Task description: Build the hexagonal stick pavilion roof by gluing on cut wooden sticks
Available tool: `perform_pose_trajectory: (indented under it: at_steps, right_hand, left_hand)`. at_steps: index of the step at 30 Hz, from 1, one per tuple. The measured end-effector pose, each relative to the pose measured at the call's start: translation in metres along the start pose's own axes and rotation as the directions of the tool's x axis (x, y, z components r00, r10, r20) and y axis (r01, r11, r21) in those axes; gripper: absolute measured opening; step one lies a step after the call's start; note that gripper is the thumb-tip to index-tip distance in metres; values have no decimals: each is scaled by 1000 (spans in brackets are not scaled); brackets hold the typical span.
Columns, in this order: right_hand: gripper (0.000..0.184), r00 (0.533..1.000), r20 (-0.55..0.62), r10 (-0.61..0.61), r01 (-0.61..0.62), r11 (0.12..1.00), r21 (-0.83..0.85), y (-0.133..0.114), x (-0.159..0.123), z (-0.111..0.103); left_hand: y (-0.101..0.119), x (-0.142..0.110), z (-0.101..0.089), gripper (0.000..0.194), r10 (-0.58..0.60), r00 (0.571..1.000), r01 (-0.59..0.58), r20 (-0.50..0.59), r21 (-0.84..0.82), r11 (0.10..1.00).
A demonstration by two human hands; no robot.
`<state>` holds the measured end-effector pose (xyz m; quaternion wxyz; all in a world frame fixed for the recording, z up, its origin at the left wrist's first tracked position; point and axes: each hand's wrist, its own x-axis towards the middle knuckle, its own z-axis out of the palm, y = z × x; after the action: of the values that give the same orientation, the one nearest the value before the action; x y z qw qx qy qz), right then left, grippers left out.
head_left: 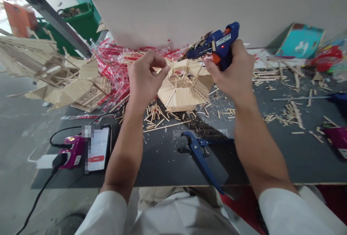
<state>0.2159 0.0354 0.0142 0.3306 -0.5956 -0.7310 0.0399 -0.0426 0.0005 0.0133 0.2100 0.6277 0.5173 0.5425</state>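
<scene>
My right hand (pixel 235 67) is wrapped round the handle of a blue glue gun (pixel 221 43), its orange trigger under my fingers and a small red light lit. The gun's dark nozzle points left, above a wooden stick model (pixel 183 97) with sloping, roof-like panels and thin upright posts. Left of the nozzle, my left hand (pixel 148 74) is raised with thumb and forefinger pinched together. Whatever lies in that pinch, if anything, is too small to make out.
Small cut sticks (pixel 155 114) litter the dark table (pixel 159 166). A blue pipe cutter (pixel 202 159) lies near the front edge. On the left are a phone (pixel 99 148), a magenta power adapter (pixel 72 152) with cords, and a larger stick model (pixel 67 87). Red-and-clear wrappers (pixel 114 72) pile up behind.
</scene>
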Motion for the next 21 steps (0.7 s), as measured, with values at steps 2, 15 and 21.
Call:
perform_pose_trajectory:
  at_steps: [2, 15, 21]
  right_hand:
    - [42, 1000, -17, -5, 5, 1000, 29, 2, 0, 2]
    - [35, 983, -143, -113, 128, 987, 101, 7, 5, 14]
    - [30, 992, -93, -90, 99, 990, 103, 5, 3, 10]
  left_hand:
    - [1, 0, -1, 11, 35, 999, -35, 0, 15, 999]
    - [-27, 10, 3, 31, 162, 983, -158, 81, -60, 986]
    - [-31, 13, 4, 30, 158, 981, -151, 109, -68, 986]
